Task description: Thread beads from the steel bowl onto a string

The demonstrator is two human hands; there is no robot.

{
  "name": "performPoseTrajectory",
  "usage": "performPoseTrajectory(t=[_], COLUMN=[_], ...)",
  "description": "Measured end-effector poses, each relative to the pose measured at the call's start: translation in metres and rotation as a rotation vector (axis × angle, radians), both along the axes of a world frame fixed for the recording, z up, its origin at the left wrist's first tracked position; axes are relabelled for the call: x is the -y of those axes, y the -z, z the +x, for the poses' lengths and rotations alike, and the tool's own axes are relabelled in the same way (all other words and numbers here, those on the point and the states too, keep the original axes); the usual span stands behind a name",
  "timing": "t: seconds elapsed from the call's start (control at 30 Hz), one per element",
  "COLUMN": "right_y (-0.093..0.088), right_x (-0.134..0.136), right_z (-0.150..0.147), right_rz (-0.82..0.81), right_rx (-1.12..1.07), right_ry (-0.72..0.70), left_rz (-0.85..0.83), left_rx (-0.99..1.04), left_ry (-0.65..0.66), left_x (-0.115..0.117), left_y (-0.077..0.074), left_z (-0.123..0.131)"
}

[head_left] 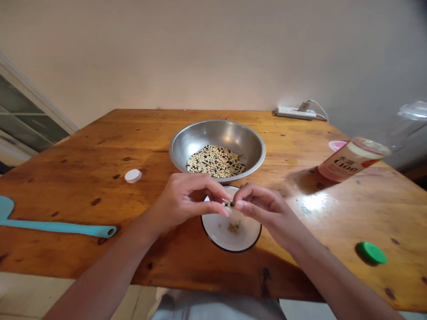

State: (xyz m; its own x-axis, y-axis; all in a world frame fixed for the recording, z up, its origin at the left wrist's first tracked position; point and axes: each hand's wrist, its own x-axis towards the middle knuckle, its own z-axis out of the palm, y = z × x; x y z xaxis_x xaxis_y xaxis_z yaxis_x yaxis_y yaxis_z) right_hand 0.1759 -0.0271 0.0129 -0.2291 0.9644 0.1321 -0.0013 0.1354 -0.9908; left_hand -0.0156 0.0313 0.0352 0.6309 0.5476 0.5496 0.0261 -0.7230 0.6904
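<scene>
My left hand [187, 200] and my right hand [260, 206] meet fingertip to fingertip above a small white dish [247, 238] with a dark rim. Both hands are pinched shut around small dark beads [230, 204] held between them. A few tiny bits lie in the dish. Just beyond the hands stands a steel bowl [216, 133] holding a heap of cream, black and coloured beads [215, 161].
On the wooden table lie a teal spatula [56, 226] at the left, a white cap [133, 176], a green cap [372, 252] at the right, a clear bottle [353, 160] with a pink label, a pink lid [336, 144] and a power strip [295, 113] by the wall.
</scene>
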Motion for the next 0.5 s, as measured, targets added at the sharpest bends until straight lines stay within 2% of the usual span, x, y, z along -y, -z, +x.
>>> performPoseTrajectory(t=[0.2, 0.5], right_y=[-0.0006, -0.0010], right_x=[0.0006, 0.0004], right_z=[0.0002, 0.0005], right_rz=[-0.003, 0.058], right_rx=[0.023, 0.051], right_ry=[-0.003, -0.020], left_rz=[0.005, -0.010], left_rx=[0.018, -0.050], left_ry=[-0.054, -0.040], left_x=[-0.0012, 0.0004], left_y=[0.0010, -0.0032], left_z=[-0.0032, -0.0045])
